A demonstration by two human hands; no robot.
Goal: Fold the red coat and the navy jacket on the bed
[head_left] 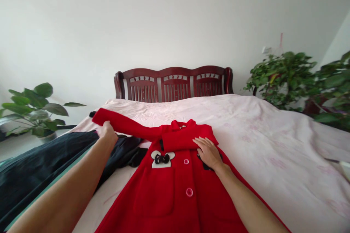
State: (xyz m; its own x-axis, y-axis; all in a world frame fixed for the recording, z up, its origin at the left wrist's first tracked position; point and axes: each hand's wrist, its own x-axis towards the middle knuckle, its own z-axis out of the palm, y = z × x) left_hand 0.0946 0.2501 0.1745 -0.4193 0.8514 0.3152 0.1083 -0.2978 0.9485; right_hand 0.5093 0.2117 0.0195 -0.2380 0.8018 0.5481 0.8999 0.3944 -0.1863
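Observation:
A red coat point(161, 196) lies front up on the bed, its collar toward the headboard. Pink buttons run down its middle, and a white mouse-shaped patch point(161, 166) with a black bow sits above a pocket. One sleeve is folded across the chest, and my right hand point(208, 151) rests on it with the fingers stretched out flat. Out to the left, my left hand point(107, 131) grips the other sleeve point(128, 123) near its cuff, holding it extended. A dark patch on the coat is partly covered by my right hand.
Dark clothes point(62, 153) lie on the bed at the left. Pale pink bedding point(259, 142) spreads around the coat. A dark red wooden headboard point(175, 85) stands at the back. Leafy plants point(284, 80) are at the right, and a potted plant point(38, 111) is at the left.

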